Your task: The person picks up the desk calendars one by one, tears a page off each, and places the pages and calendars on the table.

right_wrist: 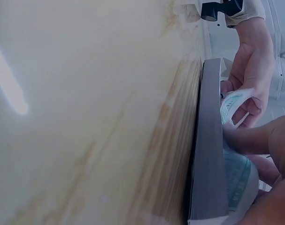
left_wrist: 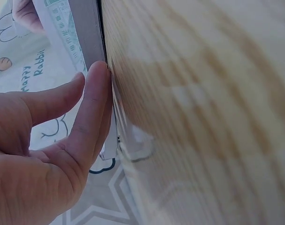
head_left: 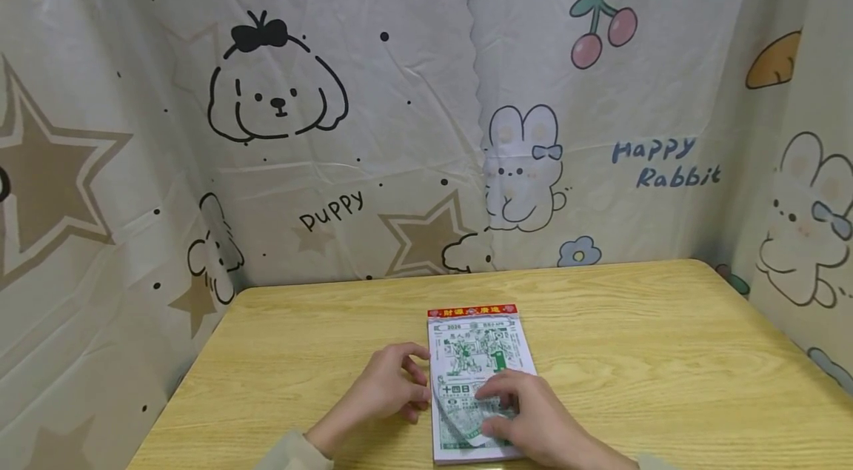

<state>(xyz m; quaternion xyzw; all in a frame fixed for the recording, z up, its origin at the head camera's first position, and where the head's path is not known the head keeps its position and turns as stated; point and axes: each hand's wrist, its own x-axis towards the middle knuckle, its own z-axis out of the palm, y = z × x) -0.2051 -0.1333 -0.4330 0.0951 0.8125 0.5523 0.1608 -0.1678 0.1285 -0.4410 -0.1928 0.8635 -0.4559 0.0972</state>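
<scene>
A thick tear-off calendar [head_left: 448,366] with a red top strip and green print lies flat on the table. Its top page [head_left: 466,422] is bowed up along the lower left, and the curled paper [right_wrist: 241,180] stands off the block in the right wrist view. My right hand [head_left: 533,411] is over the lower half, thumb and fingers bent around the loose page in a pinch. My left hand [head_left: 393,385] is at the calendar's left side; its fingertips touch the block's edge [left_wrist: 88,33] in the left wrist view, and the thumb is held apart from the fingers.
The wooden table [head_left: 666,351] has a light yellow grain. A printed cloth [head_left: 413,85] with cartoon animals hangs behind it and along both sides. Around the left wrist, a black device [right_wrist: 222,8] shows at the pale sleeve.
</scene>
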